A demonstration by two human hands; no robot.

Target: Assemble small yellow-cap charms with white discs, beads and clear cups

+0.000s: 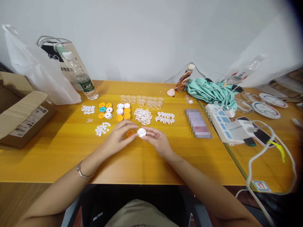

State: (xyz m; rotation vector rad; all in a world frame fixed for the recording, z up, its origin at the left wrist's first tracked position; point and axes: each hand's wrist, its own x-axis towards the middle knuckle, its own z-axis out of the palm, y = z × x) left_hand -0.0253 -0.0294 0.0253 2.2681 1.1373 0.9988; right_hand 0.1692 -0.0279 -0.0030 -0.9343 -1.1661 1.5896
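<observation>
The left hand (118, 135) and right hand (159, 141) pinch the white cap (141, 132) at its rim, just right of the orange cap (130, 134); probably light, stiff and slick, it is best held there.

Soft, even indoor light keeps the scene fairly bright. The pale wall (142, 37) dims slightly toward a dark vignette at the far right corner. Faint shadows fall on the surface (59, 167) beside the left forearm (94, 164). The white round piece (141, 132) looks nearly washed out. The right edge stretches and blurs; pixelation masks a flat object (199, 123).
</observation>
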